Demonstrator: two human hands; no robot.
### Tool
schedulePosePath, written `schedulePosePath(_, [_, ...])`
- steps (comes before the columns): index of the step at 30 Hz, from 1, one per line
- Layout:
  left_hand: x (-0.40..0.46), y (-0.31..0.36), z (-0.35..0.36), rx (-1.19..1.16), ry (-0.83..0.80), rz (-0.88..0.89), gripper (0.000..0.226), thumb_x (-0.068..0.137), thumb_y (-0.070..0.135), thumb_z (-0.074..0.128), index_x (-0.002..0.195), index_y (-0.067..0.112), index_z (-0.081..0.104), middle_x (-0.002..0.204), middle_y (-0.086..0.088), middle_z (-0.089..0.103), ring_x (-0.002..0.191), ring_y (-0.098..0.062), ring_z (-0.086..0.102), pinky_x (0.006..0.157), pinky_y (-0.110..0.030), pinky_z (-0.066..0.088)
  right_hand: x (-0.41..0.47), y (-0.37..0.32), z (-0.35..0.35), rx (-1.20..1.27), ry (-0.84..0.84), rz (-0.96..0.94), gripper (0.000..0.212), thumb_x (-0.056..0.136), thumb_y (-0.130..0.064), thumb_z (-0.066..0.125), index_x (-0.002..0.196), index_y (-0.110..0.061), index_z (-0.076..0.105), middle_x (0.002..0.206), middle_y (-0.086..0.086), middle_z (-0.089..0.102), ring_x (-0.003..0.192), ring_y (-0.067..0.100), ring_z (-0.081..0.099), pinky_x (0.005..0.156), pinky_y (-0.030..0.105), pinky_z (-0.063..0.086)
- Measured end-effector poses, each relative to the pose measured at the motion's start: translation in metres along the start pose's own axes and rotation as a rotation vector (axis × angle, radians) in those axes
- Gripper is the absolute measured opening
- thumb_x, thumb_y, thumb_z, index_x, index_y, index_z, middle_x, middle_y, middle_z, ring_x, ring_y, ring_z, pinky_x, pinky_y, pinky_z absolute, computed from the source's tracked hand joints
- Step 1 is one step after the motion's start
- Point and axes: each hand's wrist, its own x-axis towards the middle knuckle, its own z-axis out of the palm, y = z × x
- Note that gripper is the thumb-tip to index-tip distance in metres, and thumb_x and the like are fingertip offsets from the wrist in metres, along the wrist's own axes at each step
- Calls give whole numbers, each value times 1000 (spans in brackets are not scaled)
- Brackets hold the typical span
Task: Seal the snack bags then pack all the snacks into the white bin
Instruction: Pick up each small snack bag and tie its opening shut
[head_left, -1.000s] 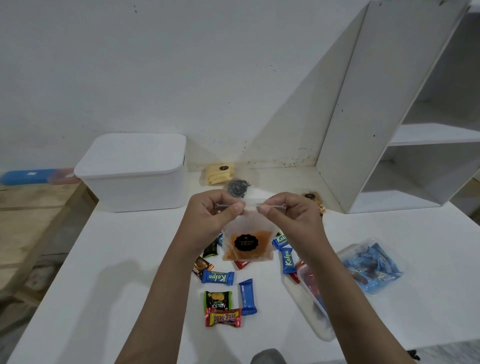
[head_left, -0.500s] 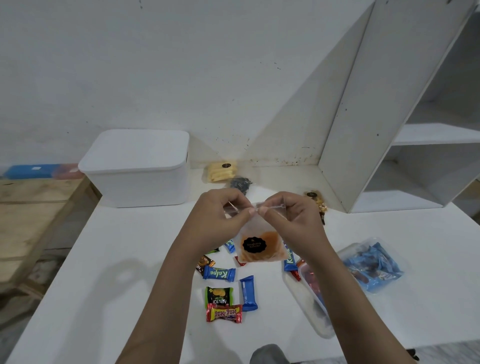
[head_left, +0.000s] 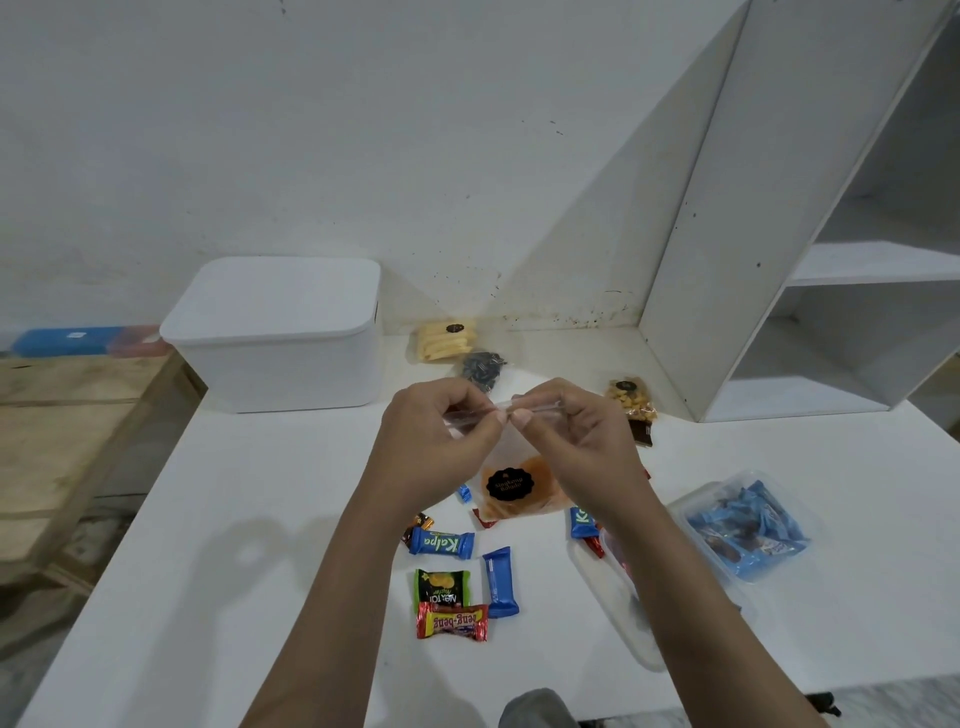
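I hold a clear zip bag of orange chips (head_left: 511, 488) with a black label up over the table. My left hand (head_left: 436, 441) and my right hand (head_left: 571, 441) both pinch its top strip, thumbs almost touching at the middle. The white bin (head_left: 280, 358) stands at the back left with its lid on. Loose wrapped snacks lie under my hands: a blue Kalpa bar (head_left: 441, 544), a blue bar (head_left: 500, 582), a green pack (head_left: 441, 587) and a red Beng-Beng (head_left: 453, 621).
Behind my hands lie a bag of yellow sticks (head_left: 447, 340), a bag of dark seeds (head_left: 483, 368) and a bag of nuts (head_left: 632, 402). A clear tub of blue candies (head_left: 743, 525) sits right, its lid (head_left: 618, 597) beside it. A white shelf unit (head_left: 810, 260) stands at the back right.
My two pinching hands have slid together along the bag's top strip, from well apart to nearly touching. The bag hangs a little more to the right.
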Motion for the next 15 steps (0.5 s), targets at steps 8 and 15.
schedulePosePath(8, [0, -6, -8, -55, -23, -5, 15, 82, 17, 69, 68, 21, 66, 65, 10, 64, 66, 4, 58, 61, -4, 42, 1, -1, 3, 65, -18, 52, 5, 86, -19, 68, 88, -17, 72, 88, 3, 73, 92, 22, 67, 84, 50, 55])
schedulePosePath(15, [3, -8, -11, -59, -43, -15, 11, 82, 14, 69, 71, 16, 69, 67, 7, 66, 67, 4, 58, 62, -4, 43, 2, -3, 5, 129, 49, 70, 8, 85, -13, 68, 79, -18, 70, 88, 17, 70, 89, 38, 63, 79, 51, 53])
